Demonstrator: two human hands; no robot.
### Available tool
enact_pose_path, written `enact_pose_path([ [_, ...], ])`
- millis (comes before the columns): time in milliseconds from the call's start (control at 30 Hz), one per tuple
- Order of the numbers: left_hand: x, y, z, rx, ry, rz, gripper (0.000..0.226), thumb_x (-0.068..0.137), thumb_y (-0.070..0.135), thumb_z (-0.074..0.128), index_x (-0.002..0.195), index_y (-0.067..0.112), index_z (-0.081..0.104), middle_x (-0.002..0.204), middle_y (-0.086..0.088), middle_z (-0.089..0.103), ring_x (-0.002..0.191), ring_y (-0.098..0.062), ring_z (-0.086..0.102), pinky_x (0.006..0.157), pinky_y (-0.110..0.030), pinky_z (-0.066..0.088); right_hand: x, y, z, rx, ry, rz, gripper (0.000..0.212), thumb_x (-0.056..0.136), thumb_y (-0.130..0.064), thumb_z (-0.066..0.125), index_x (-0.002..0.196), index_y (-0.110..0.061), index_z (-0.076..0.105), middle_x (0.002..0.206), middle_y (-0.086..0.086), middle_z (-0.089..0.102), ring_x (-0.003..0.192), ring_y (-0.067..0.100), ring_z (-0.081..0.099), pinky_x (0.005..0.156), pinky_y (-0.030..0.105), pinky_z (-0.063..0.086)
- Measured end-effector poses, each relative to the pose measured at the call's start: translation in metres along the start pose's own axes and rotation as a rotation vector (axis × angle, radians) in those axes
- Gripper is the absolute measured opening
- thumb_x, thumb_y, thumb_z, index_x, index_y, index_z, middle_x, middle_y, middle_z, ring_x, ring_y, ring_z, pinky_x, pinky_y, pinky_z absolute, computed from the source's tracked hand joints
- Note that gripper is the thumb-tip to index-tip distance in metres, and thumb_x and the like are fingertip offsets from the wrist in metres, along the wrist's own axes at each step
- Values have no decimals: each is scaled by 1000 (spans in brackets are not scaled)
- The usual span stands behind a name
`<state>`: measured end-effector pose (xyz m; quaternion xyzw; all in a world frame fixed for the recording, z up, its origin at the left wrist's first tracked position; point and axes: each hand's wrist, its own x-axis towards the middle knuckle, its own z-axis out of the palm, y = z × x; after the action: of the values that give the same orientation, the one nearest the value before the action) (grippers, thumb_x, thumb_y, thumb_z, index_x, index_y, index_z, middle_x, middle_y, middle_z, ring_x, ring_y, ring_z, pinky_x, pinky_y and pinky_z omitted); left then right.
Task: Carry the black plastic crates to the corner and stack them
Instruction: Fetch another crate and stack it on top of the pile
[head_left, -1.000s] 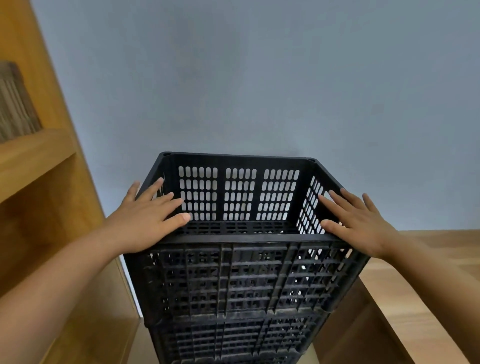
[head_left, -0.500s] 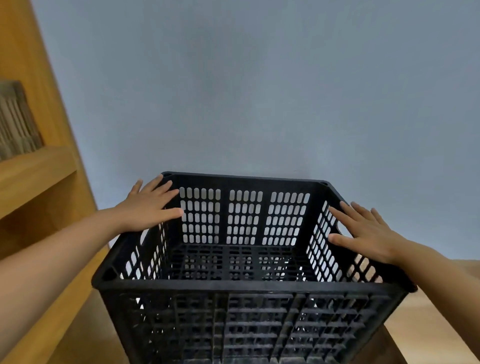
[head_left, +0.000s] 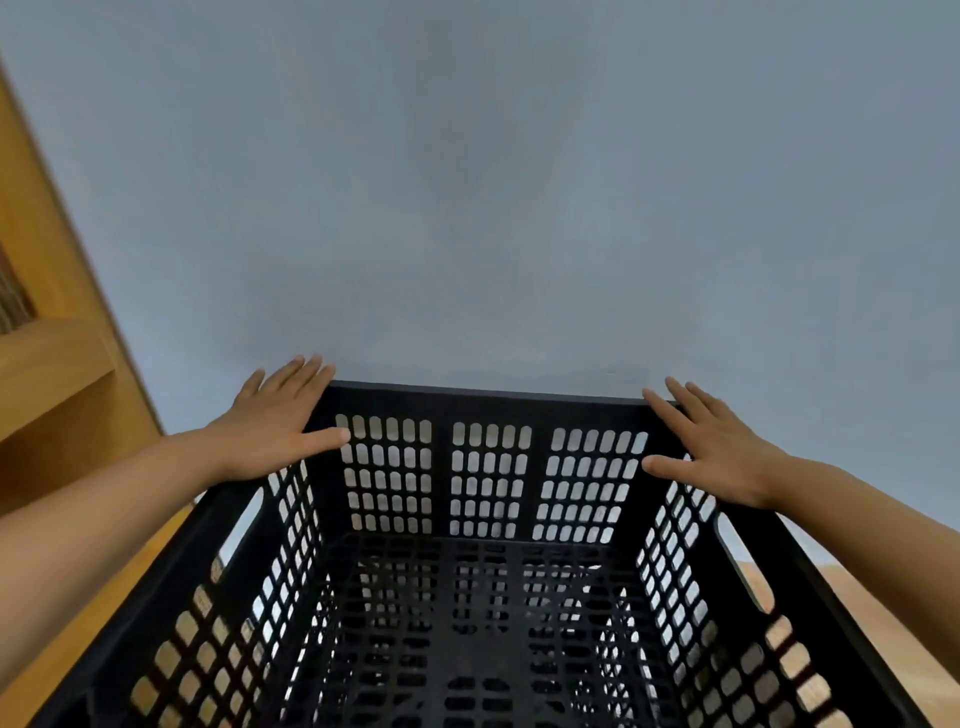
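Black crate (head_left: 488, 545), mouth up, far wall against grey wall (head_left: 493, 182); left hand (head_left: 278, 421), right hand (head_left: 717, 447) flat, fingers straight, on far corners.

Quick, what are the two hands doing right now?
Left hand: open, flat fingers pressing the crate at its far left corner.
Right hand: open, flat fingers pressing its far right corner.

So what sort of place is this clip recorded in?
Probably an indoor room or storage corner. A plain grey-blue wall sits straight ahead, wooden shelving stands at the left, and an empty black crate fills the foreground.
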<state>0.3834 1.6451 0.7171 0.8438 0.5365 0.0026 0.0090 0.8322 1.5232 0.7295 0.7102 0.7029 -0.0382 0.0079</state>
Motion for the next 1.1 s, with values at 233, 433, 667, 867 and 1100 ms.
enact_pose_path([
  [233, 1, 3, -1, 162, -12, 34, 114, 56, 86, 4, 148, 22, -16, 156, 0, -22, 142, -12, -21, 115, -40, -14, 50, 6, -3, 14, 16, -20, 104, 66, -83, 24, 149, -32, -12, 160, 1, -11, 147, 20, -7, 119, 40, 1],
  [433, 40, 70, 0, 192, -1, 182, 99, 82, 73, 30, 147, 17, -18, 157, -5, -20, 143, -14, -19, 115, -42, -15, 51, 11, 1, -17, 14, -45, 100, 68, -82, 25, 149, -35, -10, 160, -1, -8, 147, 19, -5, 119, 41, 4],
  [667, 93, 167, 24, 234, 143, 321, 96, 82, 69, 32, 148, 18, -17, 159, -3, -15, 146, -20, -11, 116, -52, -5, 52, 13, 2, 7, 34, -35, 88, 84, -69, 39, 150, -34, -7, 160, -2, -9, 147, 20, -6, 119, 41, 5],
  [867, 97, 167, 30, 282, 203, 305, 93, 83, 67, 32, 148, 19, -14, 159, -2, -14, 146, -20, -13, 116, -51, -7, 56, 13, -2, 31, 22, -25, 88, 83, -68, 42, 151, -33, -2, 161, -1, -3, 147, 21, -3, 117, 41, 9],
  [1100, 86, 170, 28, 268, 167, 283, 93, 84, 65, 36, 148, 21, -14, 159, -1, -15, 146, -18, -13, 116, -49, -7, 49, 12, 0, -7, 38, -35, 87, 83, -68, 42, 151, -32, 3, 160, 0, 4, 147, 24, 4, 116, 43, 13],
])
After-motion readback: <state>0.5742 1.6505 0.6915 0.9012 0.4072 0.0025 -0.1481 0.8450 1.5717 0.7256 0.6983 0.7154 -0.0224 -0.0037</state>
